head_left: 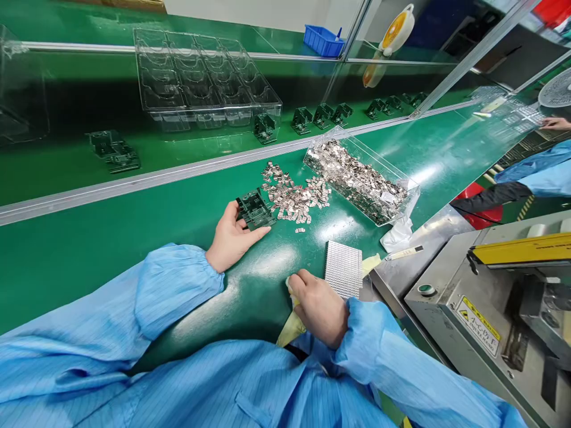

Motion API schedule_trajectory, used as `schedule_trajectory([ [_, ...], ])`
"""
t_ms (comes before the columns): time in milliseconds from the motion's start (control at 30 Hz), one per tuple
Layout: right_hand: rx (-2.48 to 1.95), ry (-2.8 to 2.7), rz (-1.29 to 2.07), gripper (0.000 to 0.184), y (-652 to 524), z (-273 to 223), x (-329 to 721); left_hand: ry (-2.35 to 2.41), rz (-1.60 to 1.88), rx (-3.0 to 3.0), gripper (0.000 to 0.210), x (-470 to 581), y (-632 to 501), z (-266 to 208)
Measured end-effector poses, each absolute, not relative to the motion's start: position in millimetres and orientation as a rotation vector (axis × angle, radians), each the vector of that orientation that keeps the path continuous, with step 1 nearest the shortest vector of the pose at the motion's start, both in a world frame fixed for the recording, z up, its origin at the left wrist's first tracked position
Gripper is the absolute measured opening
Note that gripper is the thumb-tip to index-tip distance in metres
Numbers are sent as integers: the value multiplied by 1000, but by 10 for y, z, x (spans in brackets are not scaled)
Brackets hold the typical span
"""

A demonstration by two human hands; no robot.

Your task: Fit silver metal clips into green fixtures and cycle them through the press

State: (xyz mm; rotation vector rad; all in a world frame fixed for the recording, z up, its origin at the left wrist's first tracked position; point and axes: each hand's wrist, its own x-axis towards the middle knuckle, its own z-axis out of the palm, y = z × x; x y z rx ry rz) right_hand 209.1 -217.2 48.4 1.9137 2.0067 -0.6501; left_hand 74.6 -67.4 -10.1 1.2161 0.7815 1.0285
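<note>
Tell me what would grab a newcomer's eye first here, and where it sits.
Likely the clear bin of shiny metal pieces, on the green bench right of centre, with a loose heap of similar pieces to its left. Next, the dark green part in the left hand, close to that heap. Then the grey machine at far right, with its yellow bar and warning label.

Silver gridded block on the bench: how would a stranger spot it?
On the green bench, find the right hand. Just beyond that hand, short of the clear box, lies the silver block. Unlike the loose metal pieces, it is one rectangle marked with a fine grid.
</note>
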Motion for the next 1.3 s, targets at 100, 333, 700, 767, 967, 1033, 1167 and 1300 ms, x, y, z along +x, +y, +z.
schedule_trajectory([
  [100,2041,1959,-749,32,-2201,482,2153,781,1032,1210,64,746,-681,-103],
  [333,2161,1886,-816,33,-2225,477,2233,786,1023,1206,67,744,-694,-104],
  [700,2591,2144,-1001,18,-2246,370,2531,659,895,1168,58,769,-964,-96],
  [767,2734,2158,-1324,16,-2276,365,2532,636,864,1163,61,796,-1039,-109],
  [967,3035,2185,-1760,11,-2264,324,2402,564,796,1153,56,916,-1308,-114],
  [1033,3175,2265,-1474,9,-2244,304,2368,533,775,1139,54,938,-1380,-97],
  [1167,3255,2247,-1191,5,-2235,283,2329,511,730,1140,47,942,-1443,-67],
  [1300,3205,2255,-1148,6,-2244,275,2304,495,717,1163,45,930,-1446,-60],
])
